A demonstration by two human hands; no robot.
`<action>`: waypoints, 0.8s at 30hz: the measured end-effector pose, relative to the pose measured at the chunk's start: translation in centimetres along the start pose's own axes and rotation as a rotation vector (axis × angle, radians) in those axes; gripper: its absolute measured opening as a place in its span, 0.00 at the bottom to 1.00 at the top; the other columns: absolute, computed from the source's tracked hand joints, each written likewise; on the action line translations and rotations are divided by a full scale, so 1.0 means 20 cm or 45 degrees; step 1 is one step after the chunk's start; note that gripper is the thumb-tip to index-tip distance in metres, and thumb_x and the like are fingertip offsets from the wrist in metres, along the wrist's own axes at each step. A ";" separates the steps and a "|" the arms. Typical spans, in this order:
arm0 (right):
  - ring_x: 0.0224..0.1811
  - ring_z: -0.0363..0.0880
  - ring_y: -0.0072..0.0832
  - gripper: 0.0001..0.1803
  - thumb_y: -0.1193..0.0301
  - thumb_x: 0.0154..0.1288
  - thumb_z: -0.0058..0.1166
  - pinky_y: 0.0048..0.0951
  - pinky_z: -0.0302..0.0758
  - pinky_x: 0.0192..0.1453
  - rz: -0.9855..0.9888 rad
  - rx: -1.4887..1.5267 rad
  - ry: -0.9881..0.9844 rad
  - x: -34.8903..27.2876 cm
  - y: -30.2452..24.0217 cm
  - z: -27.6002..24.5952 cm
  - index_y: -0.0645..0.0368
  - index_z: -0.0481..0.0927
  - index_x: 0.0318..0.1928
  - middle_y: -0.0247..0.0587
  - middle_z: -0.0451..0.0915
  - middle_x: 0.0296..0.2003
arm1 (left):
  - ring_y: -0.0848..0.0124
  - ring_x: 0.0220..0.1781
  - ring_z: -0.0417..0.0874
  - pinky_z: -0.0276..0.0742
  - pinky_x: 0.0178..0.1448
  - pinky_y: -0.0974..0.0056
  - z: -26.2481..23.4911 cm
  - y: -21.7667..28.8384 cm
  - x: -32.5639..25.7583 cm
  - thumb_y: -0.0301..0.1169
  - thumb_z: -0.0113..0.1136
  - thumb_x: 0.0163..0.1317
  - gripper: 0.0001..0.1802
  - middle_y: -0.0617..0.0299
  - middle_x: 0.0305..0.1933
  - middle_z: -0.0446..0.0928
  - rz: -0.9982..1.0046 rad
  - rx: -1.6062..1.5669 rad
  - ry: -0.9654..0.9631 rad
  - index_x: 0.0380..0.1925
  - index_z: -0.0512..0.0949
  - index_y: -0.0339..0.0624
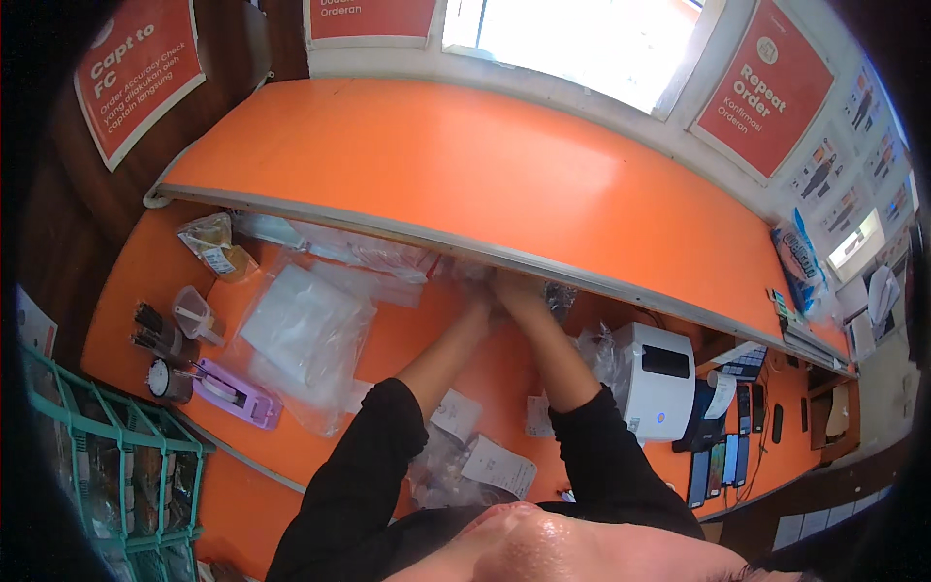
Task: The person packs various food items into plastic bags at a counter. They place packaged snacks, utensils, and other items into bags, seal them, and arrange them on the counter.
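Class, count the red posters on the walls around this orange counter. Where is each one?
3. One poster hangs upper left, one at top centre, cut off by the frame, and one upper right beside the window. Others may lie outside the view.

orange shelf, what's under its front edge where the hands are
Both hands, left and right, reach under the shelf edge, among clear plastic bags. The fingertips and whatever they grip are blurred and partly covered by the shelf, so that cannot be told.
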State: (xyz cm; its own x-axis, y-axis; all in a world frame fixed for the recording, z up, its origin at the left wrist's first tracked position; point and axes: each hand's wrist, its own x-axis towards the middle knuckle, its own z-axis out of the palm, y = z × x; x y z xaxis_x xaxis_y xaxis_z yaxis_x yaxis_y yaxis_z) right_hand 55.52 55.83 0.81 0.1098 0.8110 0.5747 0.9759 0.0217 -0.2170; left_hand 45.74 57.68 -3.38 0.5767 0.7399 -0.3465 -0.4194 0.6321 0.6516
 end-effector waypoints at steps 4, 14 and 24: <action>0.69 0.64 0.50 0.28 0.59 0.68 0.49 0.52 0.61 0.71 0.021 0.061 -0.005 -0.01 0.00 -0.05 0.58 0.70 0.65 0.54 0.69 0.65 | 0.62 0.67 0.69 0.70 0.66 0.55 0.00 0.01 0.01 0.63 0.36 0.72 0.41 0.56 0.66 0.67 -0.005 0.025 0.002 0.71 0.58 0.44; 0.67 0.67 0.49 0.29 0.59 0.65 0.57 0.51 0.64 0.68 -0.057 -0.349 -0.020 -0.11 -0.01 -0.30 0.56 0.72 0.64 0.53 0.70 0.63 | 0.63 0.67 0.70 0.69 0.66 0.55 -0.03 0.04 0.05 0.63 0.36 0.72 0.40 0.56 0.66 0.68 -0.017 0.093 -0.012 0.71 0.59 0.44; 0.62 0.73 0.45 0.29 0.55 0.59 0.65 0.46 0.70 0.65 -0.133 0.123 0.185 -0.03 0.12 -0.21 0.51 0.77 0.59 0.46 0.77 0.57 | 0.63 0.66 0.70 0.69 0.66 0.55 0.10 -0.20 -0.16 0.63 0.36 0.72 0.40 0.56 0.66 0.68 0.573 0.258 0.383 0.70 0.60 0.44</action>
State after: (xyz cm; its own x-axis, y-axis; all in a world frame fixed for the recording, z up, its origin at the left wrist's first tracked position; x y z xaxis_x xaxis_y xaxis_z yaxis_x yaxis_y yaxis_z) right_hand 58.65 52.95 3.35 0.0419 0.7085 0.7044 0.9616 0.1628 -0.2210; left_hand 47.07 52.37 -3.52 0.1354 0.9773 -0.1629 -0.4175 0.2053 0.8852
